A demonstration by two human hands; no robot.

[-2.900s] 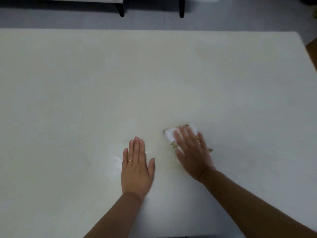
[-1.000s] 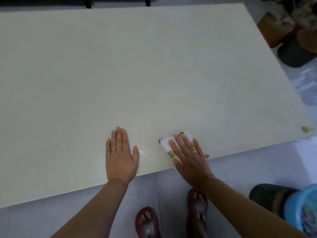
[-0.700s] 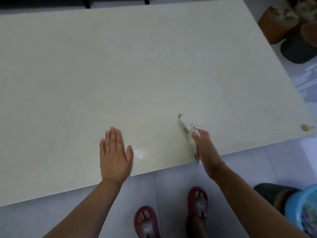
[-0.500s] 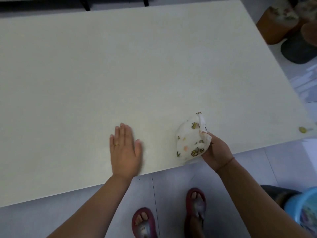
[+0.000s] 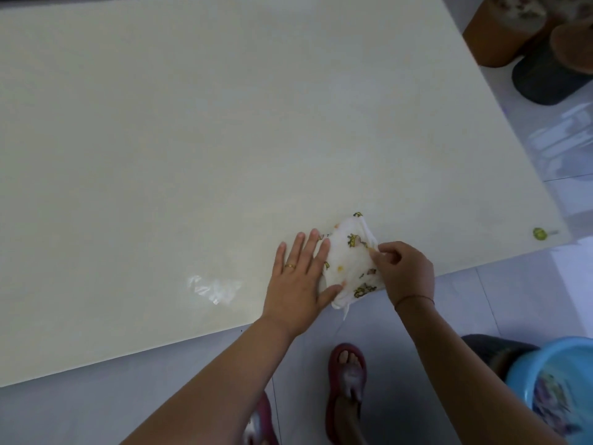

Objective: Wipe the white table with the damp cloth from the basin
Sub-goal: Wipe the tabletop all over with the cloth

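Note:
A white damp cloth (image 5: pixel 349 261) with small yellow and green prints lies bunched at the near edge of the white table (image 5: pixel 224 123), one corner hanging over it. My right hand (image 5: pixel 406 271) pinches the cloth's right side between thumb and fingers. Flat on the table, my left hand (image 5: pixel 300 281) has its fingers spread, with fingertips and thumb resting on the cloth's left edge. A wet shiny patch (image 5: pixel 213 289) shows on the table left of my left hand.
A blue basin (image 5: pixel 558 390) stands on the floor at the lower right. Brown and dark pots (image 5: pixel 526 36) sit past the table's right edge. A small green sticker (image 5: pixel 540 233) marks the near right corner. My sandalled feet (image 5: pixel 346 393) are below the table's edge.
My right hand lifted the cloth off the table, turned it over and set it down. My left hand slid right from its flat spot onto the cloth's left edge.

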